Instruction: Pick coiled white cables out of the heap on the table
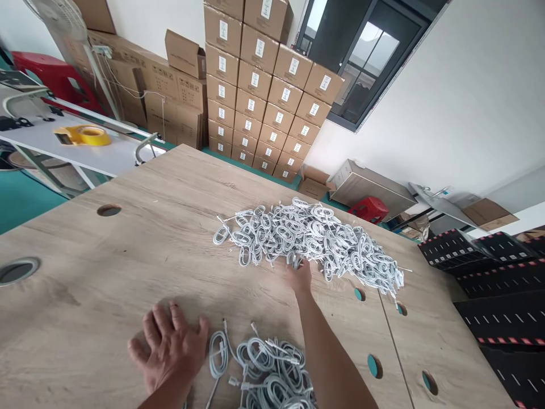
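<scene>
My left hand [170, 343] lies flat on the wooden table with its fingers spread and nothing in them. Just to its right is a single coiled white cable [218, 353], beside a near heap of coiled cables [276, 369] at the lower edge of the view. My right hand [300, 277] reaches forward to the near edge of a larger pile of coiled white cables [315, 230]. Its fingers are closed around a coiled cable [293, 260] there; the fingertips are partly hidden among the loops.
The wooden table [149, 244] has several round holes. Stacked cartons [259, 85] stand against the wall behind. At the left, a yellow tape dispenser [85, 135] rests on a white table [38, 130]. Black slotted trays [502, 307] are at the right, and a red stool [369, 209] stands beyond.
</scene>
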Motion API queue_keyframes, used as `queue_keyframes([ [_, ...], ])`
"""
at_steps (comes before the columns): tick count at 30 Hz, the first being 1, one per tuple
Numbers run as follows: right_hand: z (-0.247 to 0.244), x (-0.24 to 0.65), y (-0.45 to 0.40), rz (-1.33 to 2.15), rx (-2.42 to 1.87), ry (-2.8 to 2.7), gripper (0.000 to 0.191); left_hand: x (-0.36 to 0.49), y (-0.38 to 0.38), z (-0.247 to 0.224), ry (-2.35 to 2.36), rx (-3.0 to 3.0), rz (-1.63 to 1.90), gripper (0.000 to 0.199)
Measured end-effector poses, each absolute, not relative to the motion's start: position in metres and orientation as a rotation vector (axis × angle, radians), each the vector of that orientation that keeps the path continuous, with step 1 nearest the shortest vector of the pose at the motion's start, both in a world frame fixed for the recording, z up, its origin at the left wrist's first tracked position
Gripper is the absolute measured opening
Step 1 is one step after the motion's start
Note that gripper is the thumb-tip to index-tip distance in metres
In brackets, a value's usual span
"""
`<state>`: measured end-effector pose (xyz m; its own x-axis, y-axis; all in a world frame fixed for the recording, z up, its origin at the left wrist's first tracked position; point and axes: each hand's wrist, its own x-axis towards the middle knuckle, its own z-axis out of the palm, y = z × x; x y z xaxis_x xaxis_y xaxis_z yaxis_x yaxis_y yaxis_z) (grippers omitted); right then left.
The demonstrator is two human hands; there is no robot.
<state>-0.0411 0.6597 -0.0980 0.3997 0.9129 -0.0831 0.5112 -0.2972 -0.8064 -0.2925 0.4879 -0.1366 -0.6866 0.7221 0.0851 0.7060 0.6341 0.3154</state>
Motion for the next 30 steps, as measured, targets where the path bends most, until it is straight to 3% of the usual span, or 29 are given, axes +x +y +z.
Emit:
queue_keyframes([
  [5,-0.096,0.001,0.596,1.14,-1.735,-1.178,0.042,-0.292,0.487,-0.139,2.783,1.205,0.518,0.085],
  [10,-0.049,0.027,0.514,1.724,-1.608,-1.649,0.039,-0.291,0.487,-0.141,2.819,1.207,0.483,0.082],
  [13,-0.015,0.022,0.496,1.876,-1.671,-2.01,0.073,-0.291,0.486,-0.141,2.838,1.2,0.439,0.08],
  [14,-0.007,0.015,0.501,1.842,-1.678,-2.106,0.081,-0.29,0.486,-0.14,2.841,1.201,0.423,0.079],
  [16,0.0,-0.008,0.527,1.651,-1.669,-2.234,0.075,-0.29,0.486,-0.14,2.845,1.201,0.385,0.078],
  [18,-0.005,-0.041,0.568,1.299,-1.657,-2.269,0.064,-0.29,0.486,-0.139,2.845,1.19,0.334,0.077],
  [21,-0.026,-0.101,0.634,0.678,-1.713,-2.196,0.075,-0.29,0.485,-0.136,2.84,1.166,0.257,0.076],
  [23,-0.041,-0.133,0.668,0.465,-1.77,-2.163,0.077,-0.29,0.485,-0.135,2.837,1.167,0.215,0.076],
  [26,-0.056,-0.153,0.698,0.367,-1.821,-2.133,0.058,-0.29,0.484,-0.134,2.832,1.168,0.187,0.077],
  [30,-0.058,-0.134,0.707,0.549,-1.706,-1.971,0.035,-0.289,0.483,-0.133,2.81,1.156,0.173,0.076],
])
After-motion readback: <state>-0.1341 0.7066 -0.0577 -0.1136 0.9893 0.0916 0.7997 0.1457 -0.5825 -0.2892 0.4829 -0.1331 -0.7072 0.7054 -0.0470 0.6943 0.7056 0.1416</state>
